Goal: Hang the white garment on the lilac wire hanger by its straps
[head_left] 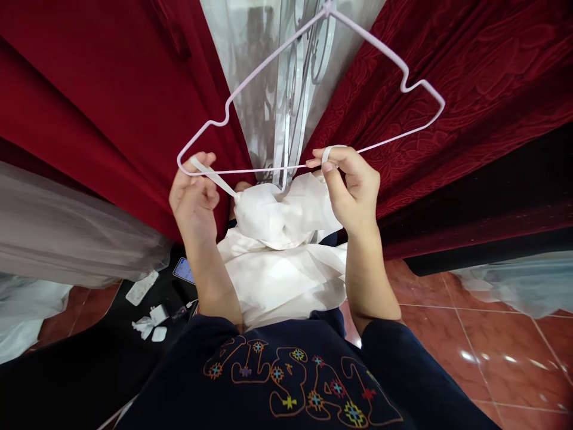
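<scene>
A white garment (282, 280) with thin straps lies gathered across my lap, its upper part raised between my hands. My left hand (194, 197) pinches one white strap (215, 178), pulled taut beside the lower left corner of a pale pink hanger (264, 65). On the other side, my right hand (353, 188) has the second strap (327, 154) looped over its index finger, thumb close below. The hanger's thin lower bar passes right at the fingers of both hands; whether they grip it I cannot tell. The hanger's hook is out of view at the top.
Dark red curtains (111, 89) rise at both sides, with a white metal frame (290, 107) between them. At left, a phone (183, 270), a white charger (158, 315) and small white items rest on a black surface (89, 358). Red floor tiles (483, 346) show at right.
</scene>
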The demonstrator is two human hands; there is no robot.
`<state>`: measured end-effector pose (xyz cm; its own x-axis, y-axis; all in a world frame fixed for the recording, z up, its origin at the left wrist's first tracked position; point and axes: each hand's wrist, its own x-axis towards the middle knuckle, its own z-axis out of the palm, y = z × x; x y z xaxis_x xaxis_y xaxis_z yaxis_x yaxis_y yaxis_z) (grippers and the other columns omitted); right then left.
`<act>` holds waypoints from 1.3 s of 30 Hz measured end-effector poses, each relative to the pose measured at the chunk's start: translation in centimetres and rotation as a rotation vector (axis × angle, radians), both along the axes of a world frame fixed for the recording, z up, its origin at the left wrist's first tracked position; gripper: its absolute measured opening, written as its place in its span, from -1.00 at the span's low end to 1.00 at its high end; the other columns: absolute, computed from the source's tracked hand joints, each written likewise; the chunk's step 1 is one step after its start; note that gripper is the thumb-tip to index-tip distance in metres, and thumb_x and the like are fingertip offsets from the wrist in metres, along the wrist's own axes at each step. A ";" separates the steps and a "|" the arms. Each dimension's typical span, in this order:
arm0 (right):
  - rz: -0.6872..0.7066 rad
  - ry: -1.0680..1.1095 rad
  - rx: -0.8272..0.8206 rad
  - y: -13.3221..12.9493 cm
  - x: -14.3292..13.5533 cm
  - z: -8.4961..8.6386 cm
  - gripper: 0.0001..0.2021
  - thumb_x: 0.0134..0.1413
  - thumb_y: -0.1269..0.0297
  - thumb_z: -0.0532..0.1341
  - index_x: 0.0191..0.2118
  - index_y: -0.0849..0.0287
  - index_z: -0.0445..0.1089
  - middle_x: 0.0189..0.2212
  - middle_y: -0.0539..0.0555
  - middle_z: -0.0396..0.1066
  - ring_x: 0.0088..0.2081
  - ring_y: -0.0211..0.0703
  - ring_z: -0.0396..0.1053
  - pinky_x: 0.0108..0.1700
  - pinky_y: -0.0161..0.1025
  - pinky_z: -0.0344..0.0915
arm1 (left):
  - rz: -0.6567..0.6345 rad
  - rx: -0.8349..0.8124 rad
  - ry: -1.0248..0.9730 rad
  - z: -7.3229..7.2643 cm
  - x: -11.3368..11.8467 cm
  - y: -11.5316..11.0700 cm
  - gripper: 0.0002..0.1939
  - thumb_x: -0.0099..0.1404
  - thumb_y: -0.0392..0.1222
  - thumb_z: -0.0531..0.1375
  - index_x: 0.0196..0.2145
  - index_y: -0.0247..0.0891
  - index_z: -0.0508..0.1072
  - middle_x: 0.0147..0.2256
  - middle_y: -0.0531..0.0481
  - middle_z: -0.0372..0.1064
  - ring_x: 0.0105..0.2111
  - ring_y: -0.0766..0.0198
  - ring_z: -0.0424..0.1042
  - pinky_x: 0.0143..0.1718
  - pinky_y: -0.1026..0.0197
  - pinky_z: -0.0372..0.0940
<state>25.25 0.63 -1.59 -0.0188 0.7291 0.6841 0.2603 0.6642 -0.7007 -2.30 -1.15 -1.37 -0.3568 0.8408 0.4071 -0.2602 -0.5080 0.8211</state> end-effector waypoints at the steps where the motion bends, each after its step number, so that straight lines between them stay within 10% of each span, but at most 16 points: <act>1: -0.010 0.000 0.008 0.1 0.1 0.0 -0.70 0.49 -0.02 0.20 0.08 -0.03 0.59 -0.05 0.05 0.69 0.07 -0.04 0.65 0.28 0.12 0.54 | 0.079 0.054 0.009 -0.2 -0.5 0.1 -0.68 0.31 -0.20 0.43 0.02 -0.23 0.72 0.04 -0.17 0.69 -0.39 0.31 0.47 -0.57 0.29 0.12; 5: -0.021 -0.008 0.012 0.5 0.4 -0.1 -0.66 0.48 -0.06 0.21 0.14 -0.06 0.58 -0.10 0.05 0.70 0.09 -0.02 0.64 0.31 0.13 0.53 | 0.375 0.333 0.036 -0.6 -2.1 0.7 -0.58 0.20 -0.53 0.32 -0.02 -0.33 0.75 0.00 -0.13 0.72 0.06 0.11 0.64 -0.12 0.24 0.48; 8: -0.008 -0.025 -0.010 0.8 0.2 -0.3 -0.63 0.48 -0.09 0.20 0.17 -0.09 0.57 -0.07 0.05 0.70 0.10 -0.01 0.64 0.34 0.16 0.52 | 0.509 0.457 0.085 -0.4 -2.8 1.5 -0.72 0.31 -0.55 0.32 -0.11 -0.38 0.75 -0.06 -0.11 0.73 0.01 0.14 0.69 0.10 0.11 0.53; 14: -0.016 -0.042 0.019 1.1 0.0 -0.6 -0.67 0.49 -0.05 0.19 0.14 -0.08 0.58 -0.04 0.05 0.71 0.08 -0.01 0.66 0.33 0.15 0.49 | 0.187 0.410 0.302 1.7 -3.5 4.4 -0.55 0.31 -0.17 0.61 0.10 -0.34 0.71 0.13 -0.18 0.67 0.15 0.04 0.66 0.31 -0.05 0.53; 25: -0.010 -0.014 0.009 1.4 -0.7 -1.3 -0.63 0.47 -0.05 0.22 0.23 -0.08 0.55 -0.02 0.05 0.70 0.09 -0.02 0.64 0.36 0.17 0.49 | -0.001 0.092 0.769 8.3 -2.1 5.6 -0.80 0.45 -0.58 0.37 -0.32 -0.40 0.62 -0.43 0.10 0.47 -0.42 0.39 0.39 -0.30 0.33 0.33; 34: -0.048 0.035 0.030 1.9 -1.7 -2.2 -0.58 0.49 -0.12 0.17 0.27 -0.13 0.50 0.14 0.03 0.62 0.15 0.00 0.63 0.38 0.28 0.51 | -0.021 0.028 -0.068 -0.3 0.5 4.3 -0.76 0.68 -0.05 0.10 -0.05 -0.16 0.52 -0.36 0.02 0.56 -0.34 0.24 0.59 -0.24 0.18 0.51; 39: -0.040 0.125 0.102 1.8 -2.1 -1.6 -0.66 0.50 0.01 0.21 0.23 -0.14 0.56 0.13 0.01 0.65 0.09 -0.05 0.68 0.25 0.13 0.65 | 0.054 0.037 -0.061 -1.7 4.0 3.3 -0.43 0.55 0.45 0.14 -0.23 -0.15 0.36 -0.24 -0.08 0.56 -0.17 0.08 0.64 0.00 0.04 0.51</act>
